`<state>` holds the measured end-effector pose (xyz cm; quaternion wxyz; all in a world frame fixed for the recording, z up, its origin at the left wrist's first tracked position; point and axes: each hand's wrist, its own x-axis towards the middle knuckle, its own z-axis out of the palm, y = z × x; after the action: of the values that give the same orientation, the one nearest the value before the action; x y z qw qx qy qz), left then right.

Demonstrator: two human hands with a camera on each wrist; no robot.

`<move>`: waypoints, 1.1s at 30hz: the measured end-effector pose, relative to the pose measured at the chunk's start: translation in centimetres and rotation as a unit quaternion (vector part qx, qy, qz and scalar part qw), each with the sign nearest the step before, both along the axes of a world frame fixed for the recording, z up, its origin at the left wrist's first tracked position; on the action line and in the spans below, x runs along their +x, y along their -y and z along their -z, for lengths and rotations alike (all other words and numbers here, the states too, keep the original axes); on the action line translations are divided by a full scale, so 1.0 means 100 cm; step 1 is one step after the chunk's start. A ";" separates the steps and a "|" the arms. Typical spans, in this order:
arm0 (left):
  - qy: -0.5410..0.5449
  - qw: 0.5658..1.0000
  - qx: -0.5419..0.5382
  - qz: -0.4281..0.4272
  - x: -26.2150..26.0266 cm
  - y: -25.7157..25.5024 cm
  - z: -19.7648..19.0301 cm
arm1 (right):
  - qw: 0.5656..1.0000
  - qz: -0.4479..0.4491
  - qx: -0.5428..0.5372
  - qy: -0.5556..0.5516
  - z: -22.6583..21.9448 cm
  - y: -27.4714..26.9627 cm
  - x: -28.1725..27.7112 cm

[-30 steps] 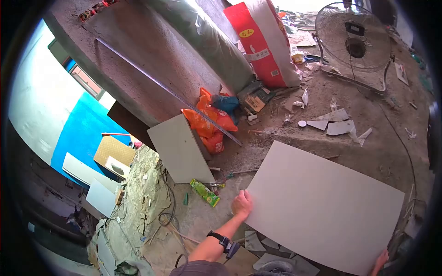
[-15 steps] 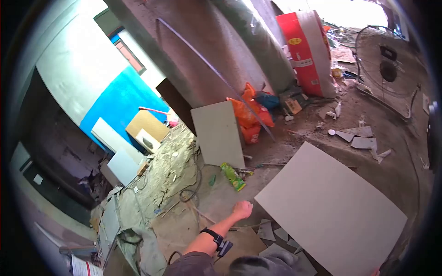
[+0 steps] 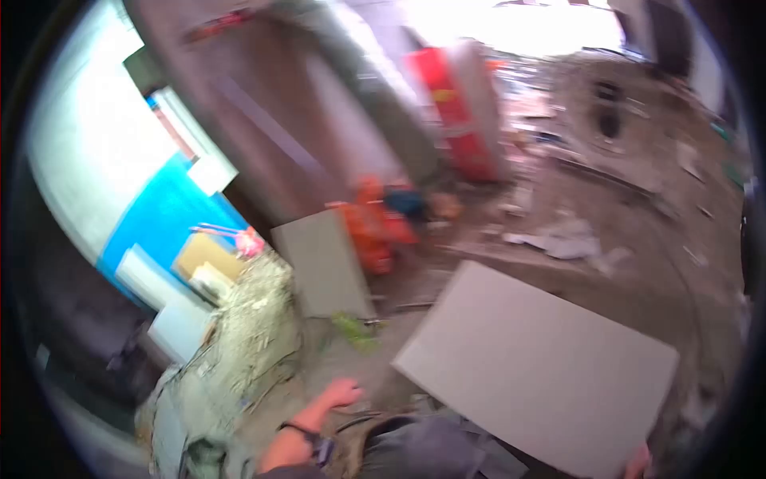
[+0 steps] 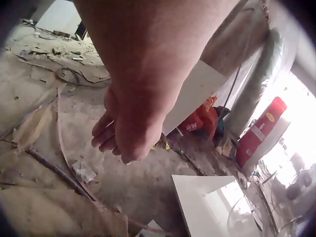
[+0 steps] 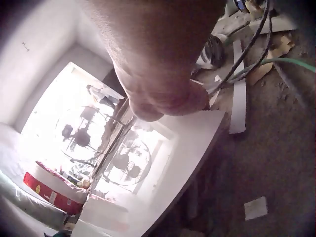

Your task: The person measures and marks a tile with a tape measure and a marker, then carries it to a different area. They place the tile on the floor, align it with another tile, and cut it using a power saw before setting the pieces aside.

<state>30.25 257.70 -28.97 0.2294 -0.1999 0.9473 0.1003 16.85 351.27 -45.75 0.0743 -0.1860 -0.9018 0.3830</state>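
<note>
Down over the gritty floor (image 4: 126, 180), a pale, flat rectangular panel (image 3: 542, 367), shiny enough to mirror the fan (image 3: 610, 120), had its edge in the right hand (image 3: 637, 463)'s grip, though those fingertips were hidden. The left hand (image 3: 343, 391) was empty, fingers loosely bent, apart from the panel. Orange bags (image 3: 371, 231) looked badly smeared by blur.

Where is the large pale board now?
In the head view, the large pale board is at lower right, the right hand at its near corner, the left hand apart.
</note>
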 end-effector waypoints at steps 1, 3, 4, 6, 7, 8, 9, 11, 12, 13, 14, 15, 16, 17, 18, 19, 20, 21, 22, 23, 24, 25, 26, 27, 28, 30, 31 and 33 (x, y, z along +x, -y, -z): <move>-0.024 0.999 0.043 -0.001 -0.006 0.008 -0.004 | 0.997 0.015 -0.078 0.010 -0.001 0.005 0.011; -0.026 0.997 0.034 -0.057 -0.032 0.011 -0.018 | 0.990 0.109 -0.034 0.088 -0.076 0.043 0.039; -0.052 0.996 0.031 -0.069 -0.035 0.034 -0.013 | 0.988 0.122 0.037 0.092 -0.101 0.060 0.038; -0.129 0.977 0.040 -0.167 -0.042 0.087 0.001 | 0.984 0.138 0.082 0.074 -0.117 0.057 0.050; -0.213 0.962 0.046 -0.165 -0.046 0.111 0.000 | 0.984 0.139 0.093 0.057 -0.129 0.065 0.046; -0.235 0.954 0.016 -0.187 -0.053 0.143 -0.003 | 0.984 0.135 0.102 0.047 -0.138 0.074 0.051; -0.214 0.940 -0.028 -0.264 -0.061 0.187 0.003 | 0.984 0.133 0.110 0.046 -0.146 0.075 0.056; -0.346 0.874 0.073 -0.334 -0.077 0.252 -0.005 | 0.974 0.117 0.191 0.025 -0.163 0.072 0.068; -0.383 0.844 0.118 -0.358 -0.087 0.289 -0.011 | 0.971 0.125 0.201 0.017 -0.175 0.077 0.076; -0.401 0.818 0.076 -0.405 -0.101 0.311 -0.026 | 0.970 0.124 0.207 0.009 -0.187 0.080 0.085; -0.468 0.779 0.210 -0.361 -0.103 0.349 -0.027 | 0.956 0.103 0.274 0.012 -0.187 0.073 0.094; -0.492 0.749 0.176 -0.408 -0.106 0.396 -0.015 | 0.945 0.130 0.266 0.139 -0.190 0.056 0.099; -0.526 0.734 0.127 -0.411 -0.111 0.441 -0.002 | 0.938 0.137 0.289 0.133 -0.194 0.051 0.098; -0.555 0.718 0.075 -0.413 -0.113 0.490 0.014 | 0.933 0.143 0.310 0.118 -0.195 0.055 0.097; -0.560 0.688 0.026 -0.461 -0.127 0.473 -0.009 | 0.925 0.158 0.329 0.108 -0.203 0.059 0.100; -0.561 0.653 -0.019 -0.507 -0.145 0.443 -0.041 | 0.917 0.172 0.342 0.107 -0.213 0.065 0.101; -0.586 0.622 0.005 -0.519 -0.154 0.439 -0.057 | 0.912 0.185 0.350 0.109 -0.220 0.070 0.099; -0.607 0.594 0.036 -0.527 -0.162 0.441 -0.065 | 0.908 0.195 0.354 0.113 -0.227 0.073 0.098; -0.609 0.588 0.037 -0.531 -0.168 0.435 -0.078 | 0.904 0.205 0.358 0.114 -0.232 0.077 0.097; -0.583 0.607 0.119 -0.526 -0.169 0.424 -0.095 | 0.901 0.209 0.362 0.118 -0.239 0.077 0.098; -0.551 0.623 0.201 -0.517 -0.173 0.420 -0.104 | 0.898 0.213 0.367 0.117 -0.243 0.080 0.096; -0.550 0.620 0.207 -0.520 -0.182 0.427 -0.100 | 0.895 0.217 0.371 0.119 -0.252 0.083 0.096; -0.542 0.629 0.242 -0.502 -0.189 0.431 -0.097 | 0.894 0.218 0.374 0.118 -0.256 0.084 0.095; -0.533 0.637 0.277 -0.483 -0.196 0.440 -0.086 | 0.892 0.219 0.377 0.118 -0.260 0.084 0.094; -0.530 0.652 0.286 -0.461 -0.205 0.448 -0.077 | 0.891 0.221 0.379 0.117 -0.264 0.083 0.094; -0.531 0.623 0.326 -0.473 -0.225 0.453 -0.060 | 0.890 0.221 0.382 0.114 -0.270 0.082 0.096; -0.532 0.595 0.359 -0.484 -0.232 0.456 -0.055 | 0.889 0.221 0.384 0.114 -0.273 0.081 0.097; -0.532 0.593 0.344 -0.496 -0.234 0.442 -0.065 | 0.889 0.222 0.385 0.111 -0.277 0.080 0.099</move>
<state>6.84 213.48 -22.52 -0.3491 -0.4565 0.5506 0.6055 26.72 343.27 -18.09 0.1230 -0.3795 -0.9159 -0.0435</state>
